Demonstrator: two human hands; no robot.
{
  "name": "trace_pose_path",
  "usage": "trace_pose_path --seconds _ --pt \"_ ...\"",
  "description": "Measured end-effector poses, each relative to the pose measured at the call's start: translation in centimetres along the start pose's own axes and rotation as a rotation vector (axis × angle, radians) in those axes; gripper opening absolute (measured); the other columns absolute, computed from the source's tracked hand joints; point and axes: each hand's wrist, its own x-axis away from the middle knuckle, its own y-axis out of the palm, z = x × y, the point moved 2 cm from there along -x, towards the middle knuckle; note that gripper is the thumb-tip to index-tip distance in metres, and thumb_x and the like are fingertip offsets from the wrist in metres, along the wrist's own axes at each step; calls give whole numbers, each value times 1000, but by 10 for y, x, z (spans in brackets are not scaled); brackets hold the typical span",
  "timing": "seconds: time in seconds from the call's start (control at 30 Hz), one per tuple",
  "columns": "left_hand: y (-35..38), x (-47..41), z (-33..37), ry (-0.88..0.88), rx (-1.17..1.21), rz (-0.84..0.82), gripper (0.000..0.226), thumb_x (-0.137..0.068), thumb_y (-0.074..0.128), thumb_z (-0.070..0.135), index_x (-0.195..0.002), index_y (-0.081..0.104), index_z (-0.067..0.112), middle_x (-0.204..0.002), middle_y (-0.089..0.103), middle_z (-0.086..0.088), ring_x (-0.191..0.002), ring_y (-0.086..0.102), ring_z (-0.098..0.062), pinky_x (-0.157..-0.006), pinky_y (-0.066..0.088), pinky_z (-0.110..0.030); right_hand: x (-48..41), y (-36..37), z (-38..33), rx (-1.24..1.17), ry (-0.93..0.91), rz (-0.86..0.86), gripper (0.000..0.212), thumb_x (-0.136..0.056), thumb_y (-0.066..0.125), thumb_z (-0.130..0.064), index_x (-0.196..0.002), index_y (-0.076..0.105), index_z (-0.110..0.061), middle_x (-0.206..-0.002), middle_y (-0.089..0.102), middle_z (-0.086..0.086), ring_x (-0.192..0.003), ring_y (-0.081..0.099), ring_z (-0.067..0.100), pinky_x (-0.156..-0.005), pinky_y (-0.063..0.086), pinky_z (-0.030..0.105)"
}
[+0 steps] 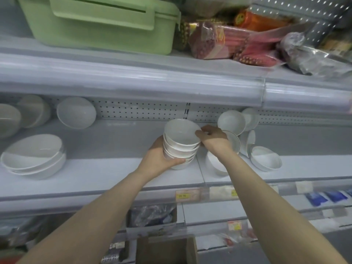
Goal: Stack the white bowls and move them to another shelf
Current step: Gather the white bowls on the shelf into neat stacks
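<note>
A stack of several white bowls stands tilted on the middle shelf. My left hand grips the stack's lower left side, thumb curled under its front. My right hand pinches the rim of the top bowl on its right side. More white bowls lie around: one leaning on the back wall, wide bowls stacked at the left, a tilted bowl behind my right hand, and a bowl at the right.
The upper shelf carries a green plastic box and wrapped red packages. Price tags line the shelf's front edge. Below stand a cardboard box and bagged goods.
</note>
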Motion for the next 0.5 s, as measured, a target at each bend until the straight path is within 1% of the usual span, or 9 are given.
trace_pose_path --seconds 0.1,0.17,0.23,0.3,0.37,0.4,0.43,0.47,0.5 --pt "0 -1 -2 10 -24 -2 77 -68 87 40 -125 36 38 -119 50 19 -106 48 1 -76 31 7 -5 3 -4 78 -20 13 26 -89 50 -28 -90 65 -7 -87 72 12 -84 62 28 -61 39 26" --pt "-1 -1 -2 21 -21 -11 78 -69 87 41 -130 39 35 -120 50 18 -106 47 0 -76 31 5 -8 3 -6 126 -28 15 24 -90 49 -28 -79 62 -11 -87 71 11 -83 61 28 -57 36 24" --pt "-2 -2 -1 24 -26 -19 81 -70 86 42 -135 40 30 -120 49 18 -107 47 0 -79 32 0 -9 4 -6 152 -35 22 24 -89 49 -28 -68 55 -19 -84 71 8 -81 60 26 -55 36 22" --pt "-1 -1 0 22 -33 -33 82 -70 86 43 -137 40 29 -121 48 18 -108 46 0 -83 35 -6 -10 4 -6 181 -42 31 26 -89 48 -29 -66 52 -19 -82 70 6 -79 60 27 -55 35 22" --pt "-2 -1 1 22 -30 -44 79 -70 86 42 -133 39 33 -122 49 18 -110 47 0 -82 34 -1 -11 4 -5 231 -47 44 26 -89 48 -30 -66 52 -17 -74 66 3 -78 59 28 -54 34 24" --pt "-3 -1 0 24 -28 -51 77 -70 87 40 -131 39 34 -123 51 17 -111 49 -1 -80 32 3 -11 4 -5 258 -53 52 26 -90 48 -32 -68 54 -19 -72 61 0 -79 57 28 -55 34 25" --pt "-5 -2 -1 26 -38 -60 77 -70 87 40 -131 40 34 -124 54 15 -112 52 -4 -80 32 4 -11 4 -6 293 -61 66 23 -91 48 -35 -75 59 -23 -75 60 -3 -85 56 27 -59 37 26" --pt "-7 -1 -2 23 -51 -70 79 -70 87 40 -132 40 32 -127 56 11 -115 54 -8 -81 34 1 -11 4 -7 342 -75 93 23 -92 47 -38 -91 65 -25 -84 63 -3 -94 55 28 -67 41 28" --pt "-10 -1 -3 18 -79 -78 81 -70 86 41 -136 40 28 -130 56 7 -118 54 -12 -85 38 -5 -10 4 -8 408 -93 134 29 -93 45 -40 -107 66 -26 -94 66 -3 -104 52 29 -77 44 31"
